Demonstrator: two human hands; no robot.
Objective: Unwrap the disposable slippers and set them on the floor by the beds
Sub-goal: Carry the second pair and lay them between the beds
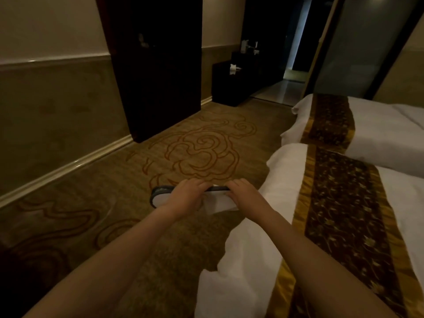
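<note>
A pair of white disposable slippers point(160, 199) with dark soles is held flat together, out in front of me above the carpet. My left hand point(187, 194) grips its middle, fingers curled over the far edge. My right hand point(244, 194) grips the right end the same way. White material point(221, 205) hangs below between the hands; whether it is wrapper or slipper I cannot tell. The near bed point(286, 171) lies just to the right of the slippers.
Patterned carpet point(199, 148) stretches ahead. Two white beds with gold and brown runners point(339, 203) fill the right side. A dark wardrobe point(158, 65) stands against the left wall, and a low dark cabinet point(229, 88) sits beyond it near a doorway.
</note>
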